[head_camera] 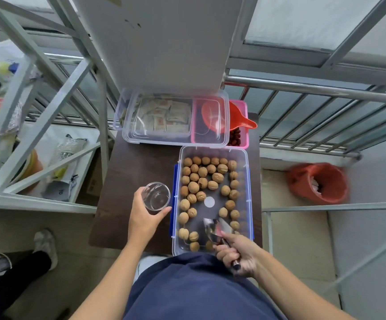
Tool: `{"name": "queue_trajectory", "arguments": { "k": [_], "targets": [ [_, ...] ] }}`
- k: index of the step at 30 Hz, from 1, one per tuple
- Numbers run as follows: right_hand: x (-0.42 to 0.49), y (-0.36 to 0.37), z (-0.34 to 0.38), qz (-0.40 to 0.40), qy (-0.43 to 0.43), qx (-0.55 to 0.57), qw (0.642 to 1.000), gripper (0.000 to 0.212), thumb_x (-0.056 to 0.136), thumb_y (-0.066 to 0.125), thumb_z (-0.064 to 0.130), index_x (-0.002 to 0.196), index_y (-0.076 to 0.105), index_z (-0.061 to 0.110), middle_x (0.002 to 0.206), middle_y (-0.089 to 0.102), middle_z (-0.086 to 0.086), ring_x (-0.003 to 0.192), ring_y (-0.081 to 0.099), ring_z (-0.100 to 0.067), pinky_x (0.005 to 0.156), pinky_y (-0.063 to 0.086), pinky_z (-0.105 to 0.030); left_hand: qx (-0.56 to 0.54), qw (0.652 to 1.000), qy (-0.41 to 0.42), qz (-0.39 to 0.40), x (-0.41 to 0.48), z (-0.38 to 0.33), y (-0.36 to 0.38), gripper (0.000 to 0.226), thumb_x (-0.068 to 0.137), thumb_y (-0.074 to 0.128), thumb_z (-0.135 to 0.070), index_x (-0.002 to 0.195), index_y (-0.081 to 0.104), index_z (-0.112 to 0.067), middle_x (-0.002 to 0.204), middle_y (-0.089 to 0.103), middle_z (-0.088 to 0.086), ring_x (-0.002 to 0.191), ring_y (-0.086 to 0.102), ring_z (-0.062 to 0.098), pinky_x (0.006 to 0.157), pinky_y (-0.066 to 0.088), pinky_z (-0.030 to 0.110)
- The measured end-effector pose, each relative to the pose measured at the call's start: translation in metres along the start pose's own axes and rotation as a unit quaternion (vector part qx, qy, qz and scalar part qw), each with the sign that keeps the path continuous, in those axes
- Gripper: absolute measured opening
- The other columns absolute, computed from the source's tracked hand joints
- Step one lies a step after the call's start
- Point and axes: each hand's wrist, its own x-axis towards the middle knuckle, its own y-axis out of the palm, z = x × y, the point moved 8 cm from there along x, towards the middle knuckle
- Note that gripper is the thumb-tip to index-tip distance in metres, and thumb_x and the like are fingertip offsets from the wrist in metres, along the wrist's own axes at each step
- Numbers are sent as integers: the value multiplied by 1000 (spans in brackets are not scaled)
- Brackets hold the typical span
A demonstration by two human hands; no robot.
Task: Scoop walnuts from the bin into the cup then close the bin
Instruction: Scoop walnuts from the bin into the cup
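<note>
A clear plastic bin (247, 181) with blue clips stands open on a small dark table (141, 167), holding several walnuts (202, 172). My left hand (144, 218) grips an empty clear cup (156, 196) just left of the bin. My right hand (236, 252) holds a metal scoop (216, 227) by its handle, with the scoop's bowl down inside the near end of the bin among the walnuts. A clear lid (176, 118) lies on top of other containers behind the bin.
Behind the bin sit a clear box of small packets (162, 116) and a pink box with an orange scoop (236, 121) and red fruits. Metal shelving (37, 125) stands at the left, railings at the right, an orange bucket (318, 183) on the floor.
</note>
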Motion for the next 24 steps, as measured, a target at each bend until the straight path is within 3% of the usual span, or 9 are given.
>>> {"name": "queue_trajectory", "arguments": {
  "k": [3, 7, 9, 12, 16, 19, 24],
  "targets": [
    [22, 14, 31, -59, -70, -138, 986, 39, 104, 51, 41, 92, 51, 4, 60, 42, -2, 36, 33, -8, 27, 26, -17, -21, 1000, -1, -2, -2, -4, 0, 88, 74, 97, -34, 139, 39, -39, 137, 53, -15, 128, 51, 2, 93, 35, -1],
    [42, 47, 85, -177, -221, -355, 891, 34, 104, 47, 43, 95, 54, 11, 62, 49, -2, 44, 36, -10, 37, 30, -21, -3, 1000, 8, 2, -2, -6, -2, 86, 76, 95, -33, 138, 37, -43, 136, 53, -15, 127, 53, 5, 95, 37, 3],
    [53, 59, 96, -195, -239, -386, 869, 37, 104, 47, 43, 94, 59, 9, 62, 53, -2, 46, 43, -12, 43, 35, -24, 8, 1000, 9, 1, -1, -4, -6, 86, 76, 95, -31, 138, 37, -43, 136, 54, -14, 127, 54, 7, 99, 40, 10],
    [66, 63, 111, -214, -262, -412, 846, 40, 104, 45, 41, 97, 65, 7, 61, 54, -2, 46, 47, -13, 44, 37, -26, 16, 1000, 10, 6, 0, -6, -9, 84, 76, 95, -27, 135, 37, -43, 134, 55, -13, 126, 54, 7, 96, 39, 7],
    [57, 55, 118, -232, -283, -437, 821, 38, 103, 47, 37, 82, 65, 10, 61, 53, -1, 47, 44, -14, 48, 35, -28, 26, 999, 30, 18, 5, -7, -5, 81, 75, 95, -25, 137, 45, -37, 134, 59, -12, 126, 57, 8, 103, 46, 16],
    [28, 52, 106, -229, -296, -470, 799, 34, 102, 46, 31, 82, 63, 10, 55, 50, 1, 42, 38, -11, 44, 31, -24, 39, 998, 44, 28, 7, -5, -6, 89, 75, 95, -23, 150, 47, -27, 145, 58, -8, 136, 54, 9, 112, 44, 26],
    [-41, 52, 92, -223, -311, -542, 748, 32, 101, 48, 23, 79, 64, 6, 50, 49, 2, 34, 36, -6, 38, 27, -20, 84, 991, 98, 47, 11, -19, -1, 91, 76, 94, -24, 153, 46, -32, 152, 53, -10, 141, 49, 11, 116, 44, 34]
  ]
}}
